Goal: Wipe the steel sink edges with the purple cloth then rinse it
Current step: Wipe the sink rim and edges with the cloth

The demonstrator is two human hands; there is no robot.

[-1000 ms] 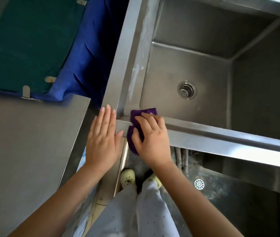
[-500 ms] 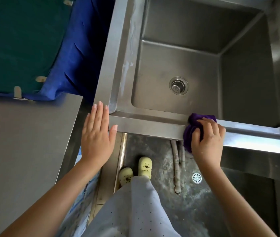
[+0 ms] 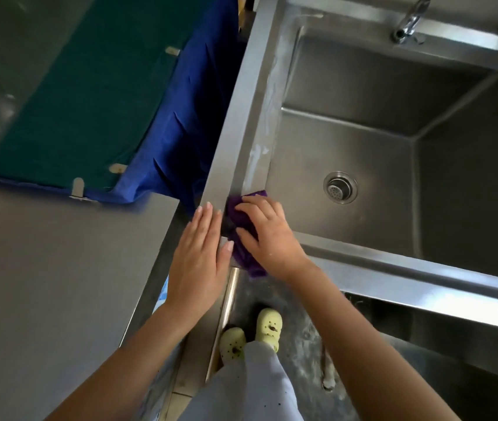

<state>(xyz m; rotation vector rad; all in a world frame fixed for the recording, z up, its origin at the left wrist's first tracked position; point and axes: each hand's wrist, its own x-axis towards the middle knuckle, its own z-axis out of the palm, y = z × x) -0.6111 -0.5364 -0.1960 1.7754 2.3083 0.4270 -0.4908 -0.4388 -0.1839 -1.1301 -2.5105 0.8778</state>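
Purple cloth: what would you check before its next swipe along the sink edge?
1. Grip on cloth: ok, the right hand holds it at the sink near left corner.
2. Path clear of left hand: ok, it lies flat beside the cloth.
3. Clean left edge: not ok, whitish streaks show.
4. Uncovered drain: ok.
5. Reach to tap: cannot tell.

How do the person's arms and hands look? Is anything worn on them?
The left forearm and right forearm are bare; no sleeves show. The left hand and right hand wear no gloves, and I see no ring, watch or bracelet. The left hand's fingernails look unpainted.
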